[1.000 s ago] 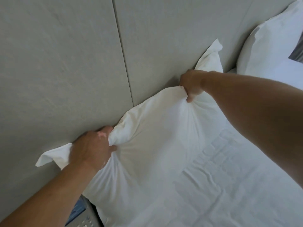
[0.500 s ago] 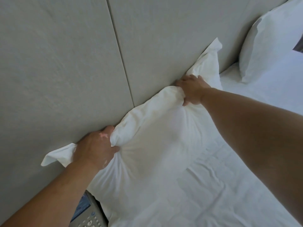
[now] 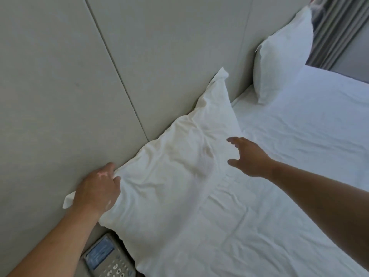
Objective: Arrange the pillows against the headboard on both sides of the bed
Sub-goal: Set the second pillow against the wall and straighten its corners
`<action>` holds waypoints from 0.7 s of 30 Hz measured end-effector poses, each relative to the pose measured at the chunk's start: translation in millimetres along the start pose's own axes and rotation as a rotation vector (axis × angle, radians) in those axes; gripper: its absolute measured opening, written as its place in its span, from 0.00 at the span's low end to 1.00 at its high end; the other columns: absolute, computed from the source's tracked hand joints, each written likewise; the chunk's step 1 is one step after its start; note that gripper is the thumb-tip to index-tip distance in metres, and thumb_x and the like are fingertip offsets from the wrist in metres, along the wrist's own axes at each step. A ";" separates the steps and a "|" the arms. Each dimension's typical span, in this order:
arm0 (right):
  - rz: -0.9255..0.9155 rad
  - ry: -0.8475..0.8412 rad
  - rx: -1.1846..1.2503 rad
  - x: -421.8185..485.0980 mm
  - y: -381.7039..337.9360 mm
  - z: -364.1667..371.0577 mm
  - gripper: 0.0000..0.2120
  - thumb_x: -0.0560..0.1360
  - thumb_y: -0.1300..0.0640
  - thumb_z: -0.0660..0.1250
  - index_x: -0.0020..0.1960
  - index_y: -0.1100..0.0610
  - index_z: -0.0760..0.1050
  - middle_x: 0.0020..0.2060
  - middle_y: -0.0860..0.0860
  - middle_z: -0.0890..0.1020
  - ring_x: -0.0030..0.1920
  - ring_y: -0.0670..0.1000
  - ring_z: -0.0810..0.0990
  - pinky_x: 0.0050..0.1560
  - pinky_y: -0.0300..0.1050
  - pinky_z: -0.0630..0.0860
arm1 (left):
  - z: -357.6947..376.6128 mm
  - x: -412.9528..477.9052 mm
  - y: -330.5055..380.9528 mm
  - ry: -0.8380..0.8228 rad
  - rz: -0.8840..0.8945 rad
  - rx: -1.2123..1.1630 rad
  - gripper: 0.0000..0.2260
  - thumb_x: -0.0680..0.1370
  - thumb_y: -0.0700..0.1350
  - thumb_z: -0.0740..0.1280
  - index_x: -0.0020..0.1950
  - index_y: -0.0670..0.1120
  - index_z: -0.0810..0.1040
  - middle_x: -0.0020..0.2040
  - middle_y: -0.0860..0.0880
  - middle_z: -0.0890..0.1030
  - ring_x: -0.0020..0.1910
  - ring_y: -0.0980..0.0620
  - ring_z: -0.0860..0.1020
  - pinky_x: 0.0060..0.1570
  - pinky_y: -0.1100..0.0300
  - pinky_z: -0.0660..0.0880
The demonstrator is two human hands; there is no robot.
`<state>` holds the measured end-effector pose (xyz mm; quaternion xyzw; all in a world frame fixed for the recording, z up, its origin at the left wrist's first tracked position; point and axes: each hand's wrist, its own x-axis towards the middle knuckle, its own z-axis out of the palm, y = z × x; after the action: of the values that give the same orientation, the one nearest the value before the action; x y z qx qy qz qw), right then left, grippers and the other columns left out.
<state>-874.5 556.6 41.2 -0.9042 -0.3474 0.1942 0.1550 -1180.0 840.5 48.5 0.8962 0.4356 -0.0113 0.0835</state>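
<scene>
Both arms bare, no sleeves; left grip (image 3: 95, 189), right grip (image 3: 250, 157) ungloved.

Soft, even daylight, slightly washed out.
Wide-angle bending tilts the headboard (image 3: 99, 76) panels; the right hand (image 3: 249, 156) is motion-blurred.

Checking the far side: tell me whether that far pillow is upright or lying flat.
Upright. The far pillow stands on its edge on the bed sheet, leaning back against the headboard.

Near pillow (image 3: 169, 176) against headboard (image 3: 139, 56), far pillow (image 3: 283, 62) to its right, both on bed (image 3: 299, 176)
</scene>
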 end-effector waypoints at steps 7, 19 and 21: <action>0.341 -0.021 0.328 -205.4 73.5 21.6 0.29 0.72 0.51 0.78 0.71 0.51 0.74 0.61 0.46 0.82 0.59 0.43 0.81 0.60 0.41 0.76 | 17.4 -85.8 56.1 -0.250 0.080 -0.382 0.15 0.78 0.48 0.71 0.64 0.49 0.78 0.58 0.52 0.84 0.60 0.50 0.81 0.61 0.55 0.74; 0.824 0.259 0.728 -475.1 109.5 86.5 0.18 0.72 0.53 0.78 0.60 0.45 0.79 0.52 0.40 0.85 0.51 0.31 0.82 0.45 0.27 0.76 | 94.1 -255.5 167.1 -0.833 0.245 -0.528 0.11 0.71 0.47 0.78 0.52 0.55 0.83 0.48 0.54 0.88 0.46 0.66 0.84 0.55 0.57 0.80; 0.864 0.307 0.769 -505.0 111.1 90.6 0.17 0.73 0.51 0.77 0.59 0.43 0.78 0.52 0.38 0.85 0.51 0.31 0.82 0.46 0.28 0.75 | 93.4 -273.3 184.4 -0.888 0.329 -0.475 0.12 0.72 0.49 0.78 0.53 0.55 0.83 0.49 0.54 0.88 0.47 0.65 0.84 0.51 0.63 0.78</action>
<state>-1198.0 143.2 38.6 -0.8603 0.1732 0.2187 0.4267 -1200.3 500.8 7.5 0.8181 0.2026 -0.2773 0.4613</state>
